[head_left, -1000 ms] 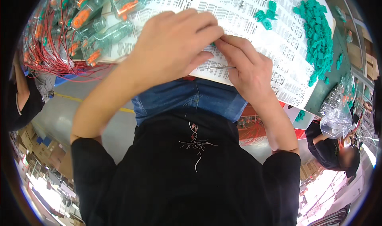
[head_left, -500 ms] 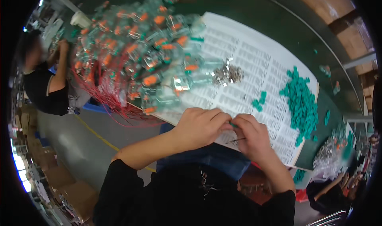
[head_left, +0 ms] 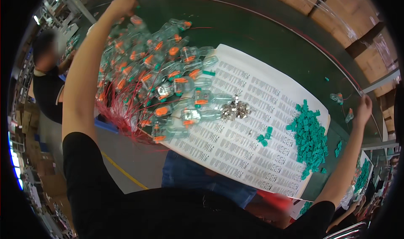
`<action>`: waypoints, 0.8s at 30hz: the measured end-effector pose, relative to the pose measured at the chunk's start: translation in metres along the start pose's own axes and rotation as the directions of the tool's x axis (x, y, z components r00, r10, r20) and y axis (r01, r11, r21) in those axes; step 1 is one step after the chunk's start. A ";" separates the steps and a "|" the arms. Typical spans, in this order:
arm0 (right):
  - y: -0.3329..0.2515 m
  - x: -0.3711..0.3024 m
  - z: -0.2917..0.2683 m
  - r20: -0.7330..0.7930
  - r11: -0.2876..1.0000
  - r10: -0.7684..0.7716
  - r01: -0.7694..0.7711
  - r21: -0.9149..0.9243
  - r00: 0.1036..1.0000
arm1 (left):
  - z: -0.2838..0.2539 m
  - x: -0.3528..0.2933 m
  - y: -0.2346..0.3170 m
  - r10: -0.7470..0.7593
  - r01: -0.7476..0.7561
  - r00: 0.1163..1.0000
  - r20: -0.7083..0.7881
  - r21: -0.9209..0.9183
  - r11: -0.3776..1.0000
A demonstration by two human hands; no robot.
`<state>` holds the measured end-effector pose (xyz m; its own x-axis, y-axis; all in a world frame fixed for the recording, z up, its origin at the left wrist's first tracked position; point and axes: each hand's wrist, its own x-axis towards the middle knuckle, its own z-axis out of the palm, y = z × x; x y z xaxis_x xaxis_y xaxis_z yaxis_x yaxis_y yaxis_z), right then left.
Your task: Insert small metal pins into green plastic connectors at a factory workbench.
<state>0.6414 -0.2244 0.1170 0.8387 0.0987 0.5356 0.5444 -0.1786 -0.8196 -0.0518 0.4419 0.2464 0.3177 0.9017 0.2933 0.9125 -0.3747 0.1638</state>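
Both of my arms are spread wide. My left hand (head_left: 123, 6) is raised at the far left, beyond the heap of clear plastic housings (head_left: 183, 85) with orange parts, its fingertips pinched together. A small green piece shows just below those fingertips. Out at the right table edge, my right hand (head_left: 364, 109) is closed in a pinch. A thin red wire (head_left: 328, 54) seems to run between the two hands along the table's far edge, though it partly blends with that edge. Many red wires (head_left: 122, 115) trail from the housings over the near left side.
A white printed sheet (head_left: 235, 150) covers the table's middle. On it lie small metal parts (head_left: 235, 110), a few green pieces (head_left: 265, 137) and a large green pile (head_left: 310, 138). Cardboard boxes (head_left: 347, 12) stand beyond the table. A co-worker (head_left: 46, 79) sits at left.
My hands were together over the sheet's near edge, fingers pinched on something small. They have moved apart, the left to the far left and the right outward to the right edge.
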 end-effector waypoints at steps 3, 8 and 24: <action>0.025 0.003 0.049 0.209 0.980 0.036 0.006 -0.197 0.977 | 0.022 0.072 0.029 -0.162 0.178 0.984 0.079 -0.559 0.810; 0.027 -0.029 0.122 0.214 0.862 0.102 0.021 -0.507 0.972 | 0.098 0.117 0.089 0.069 -0.192 0.976 -0.207 -0.662 0.724; -0.089 -0.206 0.360 0.807 0.778 -0.008 0.511 -0.366 0.591 | 0.176 -0.087 0.202 0.768 -0.648 0.624 0.147 -0.451 0.613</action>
<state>0.4253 0.1233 0.0061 0.5029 0.8496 0.1589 0.8465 -0.4470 -0.2891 0.1502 0.3261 0.0887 0.9365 0.3065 0.1702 0.2376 -0.9118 0.3350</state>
